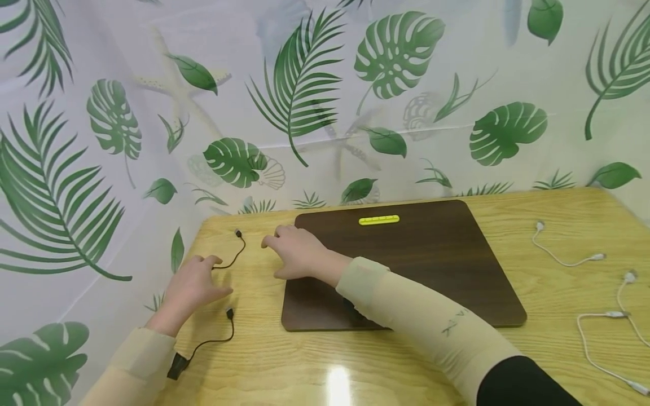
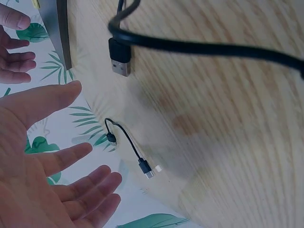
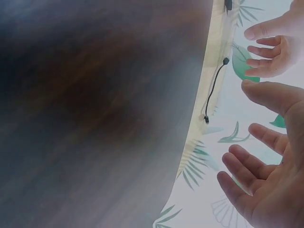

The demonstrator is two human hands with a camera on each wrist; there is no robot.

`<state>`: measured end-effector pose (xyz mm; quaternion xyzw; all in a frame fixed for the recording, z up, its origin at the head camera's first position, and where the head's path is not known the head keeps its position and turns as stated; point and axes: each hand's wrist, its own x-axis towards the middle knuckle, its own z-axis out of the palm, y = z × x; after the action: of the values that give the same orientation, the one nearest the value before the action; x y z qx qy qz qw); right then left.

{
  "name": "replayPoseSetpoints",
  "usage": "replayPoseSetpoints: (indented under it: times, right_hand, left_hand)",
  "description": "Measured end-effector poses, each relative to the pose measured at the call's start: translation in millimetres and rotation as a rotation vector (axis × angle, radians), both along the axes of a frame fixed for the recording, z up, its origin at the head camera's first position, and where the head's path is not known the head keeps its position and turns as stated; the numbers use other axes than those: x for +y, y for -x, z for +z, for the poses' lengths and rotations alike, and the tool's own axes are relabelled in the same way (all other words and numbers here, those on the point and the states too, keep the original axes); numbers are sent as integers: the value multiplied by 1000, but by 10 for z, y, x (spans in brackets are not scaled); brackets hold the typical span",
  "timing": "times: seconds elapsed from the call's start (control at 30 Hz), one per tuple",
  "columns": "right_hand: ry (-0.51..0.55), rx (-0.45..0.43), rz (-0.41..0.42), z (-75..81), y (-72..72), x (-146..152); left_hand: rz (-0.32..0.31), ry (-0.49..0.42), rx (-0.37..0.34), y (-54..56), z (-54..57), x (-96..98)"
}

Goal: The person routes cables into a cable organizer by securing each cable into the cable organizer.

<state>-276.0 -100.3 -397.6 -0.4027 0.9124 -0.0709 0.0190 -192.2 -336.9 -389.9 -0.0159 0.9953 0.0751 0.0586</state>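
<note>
My left hand (image 1: 195,285) hovers over the left side of the table, fingers spread and holding nothing. Just past its fingertips lies a short black USB cable (image 1: 242,251), whose two plugs show in the left wrist view (image 2: 128,134). A second black USB cable (image 1: 213,340) lies nearer to me, below the left hand. My right hand (image 1: 299,251) reaches across a dark brown board (image 1: 406,270), above its left edge. Its fingers are parted, with nothing between them, and point toward the far black cable. Under the right forearm a dark object on the board is mostly hidden.
A yellow slotted strip (image 1: 379,220) lies near the board's far edge. Several short white cables, one of them farther back (image 1: 558,259), lie on the wooden table (image 1: 284,372) to the right. A leaf-patterned cloth (image 1: 325,113) hangs behind and at the left.
</note>
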Motion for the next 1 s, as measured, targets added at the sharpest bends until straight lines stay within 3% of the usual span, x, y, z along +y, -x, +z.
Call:
replayPoseSetpoints:
  times: [0.43, 1.0]
  right_hand:
    - [21, -27, 21, -64, 17, -171]
    - [-9, -70, 69, -240, 184, -469]
  left_hand:
    - [34, 15, 3, 1, -80, -87]
    - [-28, 18, 54, 114, -222, -140]
